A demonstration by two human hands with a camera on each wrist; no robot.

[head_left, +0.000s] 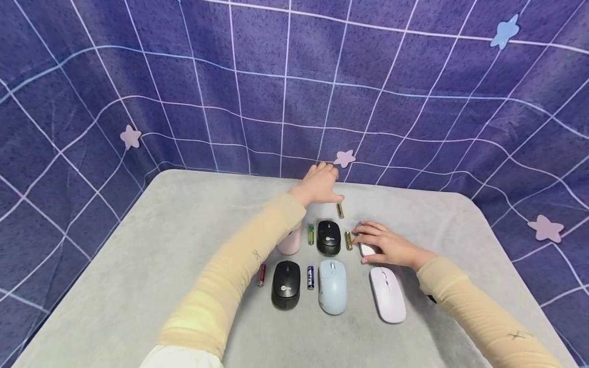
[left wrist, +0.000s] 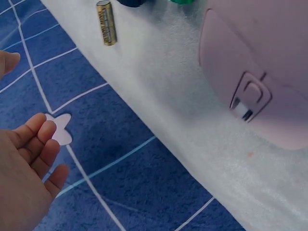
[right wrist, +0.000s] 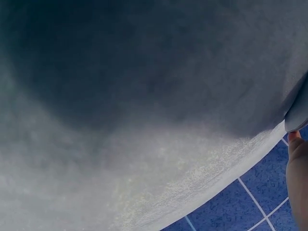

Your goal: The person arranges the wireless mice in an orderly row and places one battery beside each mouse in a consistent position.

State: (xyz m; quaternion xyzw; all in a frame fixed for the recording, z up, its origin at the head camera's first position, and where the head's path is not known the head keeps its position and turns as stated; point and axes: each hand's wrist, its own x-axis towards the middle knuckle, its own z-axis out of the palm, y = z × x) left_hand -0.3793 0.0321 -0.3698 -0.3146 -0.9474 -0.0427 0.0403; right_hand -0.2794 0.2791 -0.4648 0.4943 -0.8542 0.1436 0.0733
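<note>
My left hand (head_left: 320, 184) hovers at the table's back edge with relaxed fingers and nothing in it. In the left wrist view its fingers hang apart from the gold battery (left wrist: 107, 23). A pink mouse (head_left: 290, 244) lies partly hidden under the left forearm. My right hand (head_left: 388, 248) holds a whitish computer mouse (head_left: 367, 249), thumb on the near side and fingers over the far side; the hand covers most of it. By its fingertips lies another gold battery (head_left: 348, 240). The right wrist view shows just the thumb (right wrist: 297, 163) against the mouse's edge.
Between the hands lie a black mouse (head_left: 329, 237) and a green battery (head_left: 311, 234). Nearer are another black mouse (head_left: 286, 284), a light blue mouse (head_left: 333, 287), a pale lilac mouse (head_left: 388, 295), a red battery (head_left: 262, 275) and a blue battery (head_left: 310, 277). A blue curtain (head_left: 257, 92) hangs behind the table.
</note>
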